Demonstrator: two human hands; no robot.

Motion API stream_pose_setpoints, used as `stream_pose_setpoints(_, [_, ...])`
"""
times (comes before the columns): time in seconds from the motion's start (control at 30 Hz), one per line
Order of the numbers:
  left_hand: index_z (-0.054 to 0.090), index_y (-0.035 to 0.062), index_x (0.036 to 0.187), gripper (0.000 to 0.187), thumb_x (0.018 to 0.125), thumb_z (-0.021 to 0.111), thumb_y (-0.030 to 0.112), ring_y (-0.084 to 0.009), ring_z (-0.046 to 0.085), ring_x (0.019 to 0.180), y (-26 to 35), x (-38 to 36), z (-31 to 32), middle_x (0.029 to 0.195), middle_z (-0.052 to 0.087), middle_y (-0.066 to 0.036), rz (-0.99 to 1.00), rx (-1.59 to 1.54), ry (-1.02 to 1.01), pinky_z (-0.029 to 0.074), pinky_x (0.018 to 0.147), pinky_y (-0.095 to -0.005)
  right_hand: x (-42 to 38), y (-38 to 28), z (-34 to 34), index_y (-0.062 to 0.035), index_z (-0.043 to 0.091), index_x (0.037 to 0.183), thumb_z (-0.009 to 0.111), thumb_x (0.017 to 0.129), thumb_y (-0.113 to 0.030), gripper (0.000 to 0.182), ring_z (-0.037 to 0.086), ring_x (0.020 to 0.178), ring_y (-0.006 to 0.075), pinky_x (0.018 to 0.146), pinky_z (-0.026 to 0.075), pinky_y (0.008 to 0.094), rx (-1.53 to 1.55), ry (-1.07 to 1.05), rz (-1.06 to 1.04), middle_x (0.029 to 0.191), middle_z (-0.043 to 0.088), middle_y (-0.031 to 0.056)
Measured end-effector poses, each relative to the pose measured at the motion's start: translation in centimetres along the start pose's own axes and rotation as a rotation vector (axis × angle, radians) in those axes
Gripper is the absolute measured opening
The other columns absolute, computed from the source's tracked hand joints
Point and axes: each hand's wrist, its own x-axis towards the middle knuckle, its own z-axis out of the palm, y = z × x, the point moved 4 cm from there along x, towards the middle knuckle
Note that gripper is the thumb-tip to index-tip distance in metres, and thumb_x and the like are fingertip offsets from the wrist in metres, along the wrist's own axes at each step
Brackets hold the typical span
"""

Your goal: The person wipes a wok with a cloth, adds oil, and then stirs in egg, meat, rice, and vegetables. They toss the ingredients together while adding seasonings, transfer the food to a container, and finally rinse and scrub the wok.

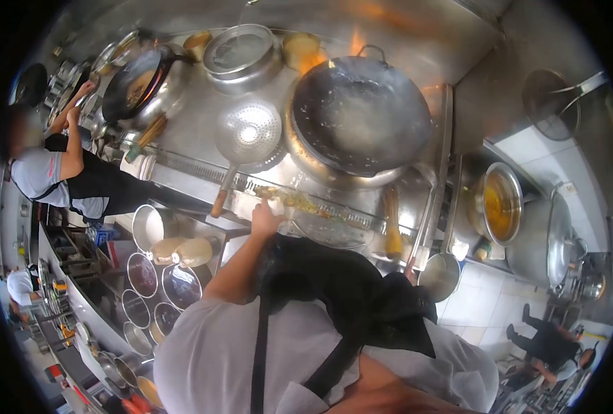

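Observation:
At the front edge of the range, my left hand (266, 217) is closed on a folded white cloth (276, 206); its fingers partly cover the cloth. Left of it lies a perforated strainer (249, 131) with a wooden handle. Food scraps (299, 201) lie along the drain grate just beyond my hand. A large black wok (362, 117) sits on the burner, steaming, with flames behind it. My right hand does not show; the black apron (327, 276) and my body fill that area. Nearby, a long metal handle (425, 214) slopes down the range's right side.
A bamboo brush (393, 224) stands near the front right. A lidded steel pot (239, 52) is at the back. On the right is a bowl of yellow liquid (501, 203). Several round containers (182, 286) stand at lower left. A co-worker (65, 169) handles another wok (137, 86).

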Motion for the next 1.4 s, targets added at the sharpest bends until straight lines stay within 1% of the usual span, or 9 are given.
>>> stream_pose_setpoints(0.13, [0.041,0.0036,0.131,0.069,0.076,0.075,0.026,-0.0396,0.061,0.102,1.4,-1.2,-2.5,0.106,0.062,-0.021,-0.039,-0.105,0.006,0.051,0.086,-0.0437,1.8,3.0,1.6,-0.0108,0.018,0.150,0.056,0.090,-0.026,0.073,0.059,0.101,0.0411,0.084,0.048,0.0473,-0.260,-0.452,-0.016,0.125,0.053,0.0286])
stream_pose_setpoints(0.3, [0.050,0.0033,0.122,0.040,0.089,0.062,0.023,-0.0232,0.065,0.086,5.6,-2.2,-9.7,0.097,0.062,-0.008,0.145,-1.076,0.124,0.056,0.077,-0.0379,10.1,0.0,-5.3,-0.0041,0.023,0.148,0.060,0.088,-0.045,0.081,0.051,0.118,0.0439,0.099,0.043,0.0459,-0.102,-0.238,-0.248,0.133,0.046,0.0319])
stream_pose_setpoints(0.43, [0.047,0.0109,0.127,0.046,0.096,0.047,0.045,-0.0271,0.059,0.099,12.7,0.1,-2.6,0.113,0.056,-0.011,-0.277,-1.155,-0.195,0.053,0.082,-0.0501,10.8,-7.3,-0.7,-0.0050,0.020,0.147,0.062,0.085,-0.038,0.082,0.054,0.109,0.0426,0.091,0.046,0.0470,-0.236,-0.419,-0.150,0.125,0.051,0.0283])
stream_pose_setpoints(0.6, [0.047,0.0101,0.126,0.052,0.092,0.055,0.048,-0.0293,0.054,0.108,26.6,2.3,5.9,0.117,0.055,-0.013,-0.464,-1.413,-0.108,0.048,0.085,-0.0534,9.7,-6.4,-4.9,-0.0108,0.041,0.132,0.048,0.090,-0.028,0.046,0.057,0.071,0.0179,0.054,0.051,0.0325,0.918,-0.483,0.122,0.093,0.061,0.0092])
stream_pose_setpoints(0.7, [0.044,0.0077,0.134,0.059,0.087,0.065,0.036,-0.0320,0.058,0.107,22.2,6.0,7.4,0.122,0.057,-0.014,-0.353,-1.314,-0.129,0.048,0.085,-0.0495,8.2,-5.7,-9.4,-0.0117,0.039,0.139,0.047,0.091,-0.028,0.052,0.061,0.083,0.0219,0.064,0.053,0.0347,1.216,-0.560,0.087,0.109,0.061,0.0102])
stream_pose_setpoints(0.83, [0.062,-0.0034,0.105,0.042,0.084,0.065,0.033,-0.0306,0.067,0.083,13.7,13.1,-4.5,0.098,0.068,-0.019,-0.054,-0.818,0.139,0.053,0.072,-0.0398,6.3,-11.7,-16.6,-0.0171,0.037,0.143,0.056,0.089,-0.028,0.059,0.062,0.086,0.0217,0.068,0.053,0.0397,0.438,0.179,-0.689,0.106,0.063,0.0104])
stream_pose_setpoints(1.03, [0.035,-0.0052,0.129,0.069,0.076,0.066,0.026,-0.0411,0.061,0.104,14.3,15.1,-7.7,0.109,0.061,-0.027,0.072,-0.760,0.354,0.046,0.090,-0.0445,13.6,-33.5,-16.8,-0.0242,0.045,0.140,0.054,0.090,-0.042,0.054,0.057,0.114,0.0352,0.098,0.044,0.0434,-0.591,-0.240,-0.546,0.124,0.059,0.0193])
stream_pose_setpoints(1.3, [0.038,-0.0069,0.122,0.063,0.074,0.064,0.024,-0.0445,0.059,0.104,13.8,16.2,-10.3,0.107,0.061,-0.030,0.093,-0.606,0.193,0.045,0.091,-0.0475,27.6,-43.2,-3.2,-0.0219,0.048,0.138,0.050,0.092,-0.041,0.049,0.061,0.103,0.0391,0.090,0.048,0.0476,-0.065,0.258,-0.500,0.110,0.065,0.0210])
stream_pose_setpoints(1.4, [0.037,-0.0079,0.123,0.064,0.075,0.063,0.026,-0.0449,0.059,0.104,14.6,15.3,-12.1,0.108,0.060,-0.031,0.058,-0.569,0.098,0.045,0.092,-0.0471,19.0,-37.5,-6.7,-0.0226,0.048,0.138,0.052,0.091,-0.041,0.051,0.061,0.102,0.0395,0.090,0.048,0.0482,-0.292,-0.039,-0.545,0.111,0.064,0.0210])
